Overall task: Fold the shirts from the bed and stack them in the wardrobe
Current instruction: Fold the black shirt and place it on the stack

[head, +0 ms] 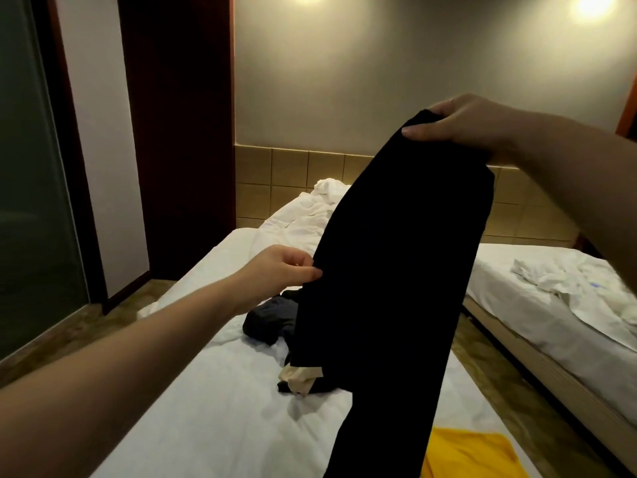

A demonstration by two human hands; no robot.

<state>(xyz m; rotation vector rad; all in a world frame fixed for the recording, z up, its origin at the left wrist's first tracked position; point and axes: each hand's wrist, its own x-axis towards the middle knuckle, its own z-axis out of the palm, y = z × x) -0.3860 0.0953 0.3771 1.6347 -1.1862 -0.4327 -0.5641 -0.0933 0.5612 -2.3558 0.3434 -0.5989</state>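
R hand, arm raised, grips top of long black fabric shirt hanging over white-sheeted bed; L hand, arm outstretched, pinches its left edge.

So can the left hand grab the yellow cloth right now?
Probably not: the left hand pinches the black shirt, which hangs between it and the yellow cloth on the bed.
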